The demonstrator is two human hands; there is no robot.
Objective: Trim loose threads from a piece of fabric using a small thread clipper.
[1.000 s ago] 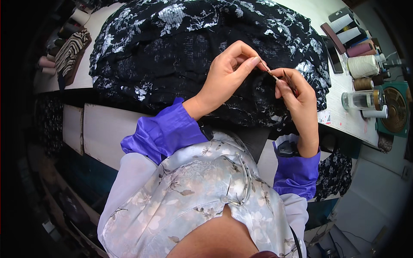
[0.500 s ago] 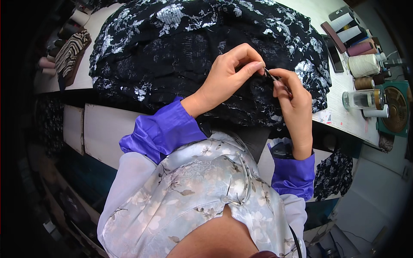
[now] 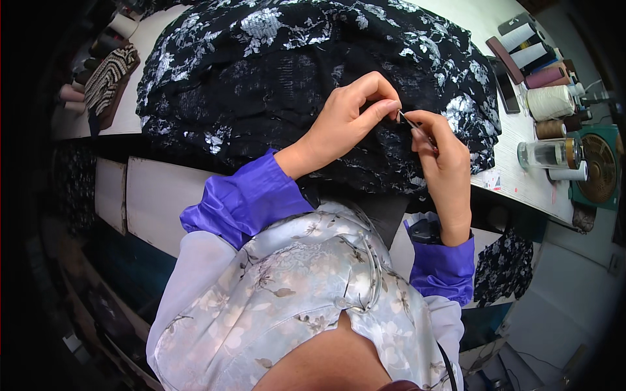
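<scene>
A black fabric with silver-white flowers (image 3: 261, 72) lies heaped over a white table (image 3: 521, 186). My left hand (image 3: 345, 124) pinches a bit of the fabric between thumb and forefinger at the heap's near edge. My right hand (image 3: 447, 163) is closed on a thin metal tool (image 3: 411, 122), like small snips or tweezers, whose tip meets the pinched spot. Both hands touch at the fingertips. Purple cuffs cover both wrists.
Thread cones (image 3: 551, 101) and spools stand at the table's right end beside a glass jar (image 3: 551, 153) and a dark green round object (image 3: 596, 169). A patterned cloth roll (image 3: 107, 75) and more spools lie at the far left. White panels front the table below.
Both hands have stayed at the same spot on the fabric. The right hand has shifted slightly lower and the tool tip has closed in on the left fingertips.
</scene>
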